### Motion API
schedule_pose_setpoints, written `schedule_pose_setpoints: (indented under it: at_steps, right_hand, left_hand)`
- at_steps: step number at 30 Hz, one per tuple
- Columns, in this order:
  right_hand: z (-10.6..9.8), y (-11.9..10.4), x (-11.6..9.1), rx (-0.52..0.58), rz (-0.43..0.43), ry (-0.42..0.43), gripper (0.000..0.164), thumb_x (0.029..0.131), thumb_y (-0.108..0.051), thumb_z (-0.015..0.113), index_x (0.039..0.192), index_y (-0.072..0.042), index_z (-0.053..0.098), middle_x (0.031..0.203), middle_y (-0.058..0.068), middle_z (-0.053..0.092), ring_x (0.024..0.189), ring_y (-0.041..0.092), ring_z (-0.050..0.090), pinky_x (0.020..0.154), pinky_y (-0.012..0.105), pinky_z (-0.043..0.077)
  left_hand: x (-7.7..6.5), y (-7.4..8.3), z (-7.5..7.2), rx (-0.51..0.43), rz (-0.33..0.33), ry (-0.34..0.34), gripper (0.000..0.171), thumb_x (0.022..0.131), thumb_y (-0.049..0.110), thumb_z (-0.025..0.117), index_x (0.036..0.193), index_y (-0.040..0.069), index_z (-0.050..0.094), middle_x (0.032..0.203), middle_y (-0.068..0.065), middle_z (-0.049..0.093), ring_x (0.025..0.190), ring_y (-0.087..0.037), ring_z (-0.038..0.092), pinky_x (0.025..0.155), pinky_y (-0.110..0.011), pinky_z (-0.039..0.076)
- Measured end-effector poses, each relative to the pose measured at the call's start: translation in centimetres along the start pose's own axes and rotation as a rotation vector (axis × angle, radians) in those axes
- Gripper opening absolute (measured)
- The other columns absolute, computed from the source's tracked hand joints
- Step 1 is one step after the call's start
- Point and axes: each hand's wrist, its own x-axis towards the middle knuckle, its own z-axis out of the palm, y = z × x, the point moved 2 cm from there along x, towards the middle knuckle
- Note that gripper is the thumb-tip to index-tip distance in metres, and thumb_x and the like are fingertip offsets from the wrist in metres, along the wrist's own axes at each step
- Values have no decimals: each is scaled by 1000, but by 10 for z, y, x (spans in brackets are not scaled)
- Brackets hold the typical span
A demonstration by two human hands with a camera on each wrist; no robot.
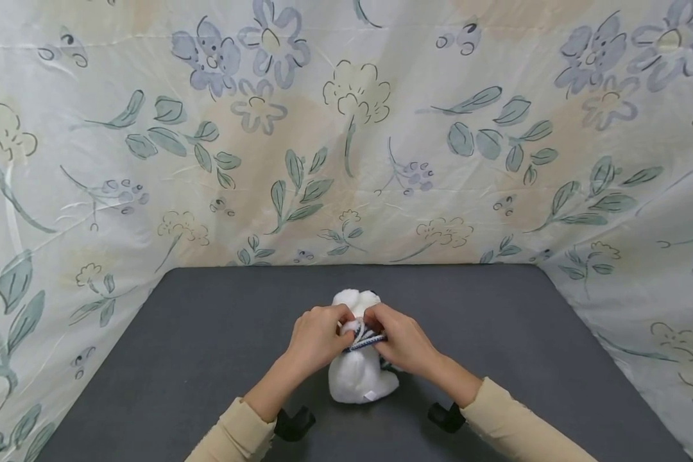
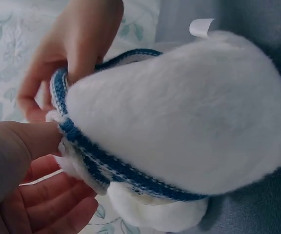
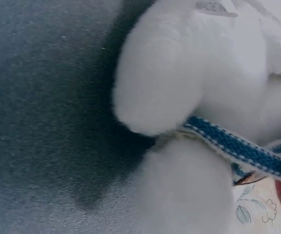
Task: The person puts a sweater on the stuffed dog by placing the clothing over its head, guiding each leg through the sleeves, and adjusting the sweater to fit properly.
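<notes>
A white plush toy point(image 1: 355, 378) sits upright on the dark table, its back towards me and a small white tag point(image 2: 202, 27) low on it. A blue-and-white knitted band point(image 2: 125, 168) runs round the toy below its head, with loose white cord at the back. My left hand point(image 1: 319, 339) pinches the band and cord between thumb and fingers from the left. From the right, my right hand point(image 1: 403, 339) grips another stretch of the band, which stands away from the plush in the left wrist view. The toy's front is hidden in the head view.
The dark grey table point(image 1: 219, 321) has rounded far corners. Behind it and along both sides hangs a pale floral cloth point(image 1: 346, 154). Black straps sit by both wrists, near the beige sleeves point(image 1: 233, 430).
</notes>
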Motion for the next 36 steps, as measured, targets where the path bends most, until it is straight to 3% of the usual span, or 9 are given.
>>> schedule_pose_setpoints:
  at_steps: [7,12,19,25,30,33,36]
  right_hand:
    - [-1,-4,-3,-36,-221,-13,29,73,4,67,92,-19,63,88,-5,52,73,5,43,62,16,37]
    - [0,-4,-4,-43,-264,-62,27,74,3,68,91,-17,66,88,-5,53,71,5,44,63,16,38]
    - [1,-4,-4,-96,-237,-156,26,72,3,66,88,-17,65,87,-6,54,73,5,47,65,19,42]
    - [2,-3,-5,-132,-232,-188,27,68,4,66,84,-17,64,85,-7,53,72,4,47,64,20,42]
    - [1,-3,-6,-91,-158,-245,11,81,-16,67,90,-20,63,86,-10,53,72,2,47,65,19,41]
    - [0,-3,-6,-32,-71,-222,12,87,-27,63,96,-20,60,88,-10,55,75,-1,52,65,16,44]
    - [-1,-3,-4,-35,-27,-142,18,86,-23,65,100,-17,57,91,-8,56,79,1,54,65,16,45]
  left_hand:
    - [2,-5,-4,-41,-4,-3,5,79,19,69,81,21,64,66,10,61,55,-1,53,44,-20,37]
    - [4,-9,-6,-74,-8,-13,5,78,18,68,80,21,64,66,9,61,55,-2,52,44,-21,38]
    - [7,-12,-9,-113,-10,-16,7,77,16,66,80,22,64,69,11,61,57,-2,52,46,-22,38]
    - [10,-14,-10,-136,-43,-16,6,76,17,65,80,21,64,70,12,62,60,-2,53,48,-22,40]
    - [9,-15,-8,-158,-70,-34,5,77,19,64,82,20,63,72,11,62,62,-3,54,51,-23,41]
    - [8,-16,-8,-169,-74,-43,6,78,19,63,83,20,63,74,11,62,63,-3,55,51,-23,42]
    - [6,-16,-6,-176,-76,-45,6,79,20,62,85,21,62,74,11,62,62,-2,55,50,-22,42]
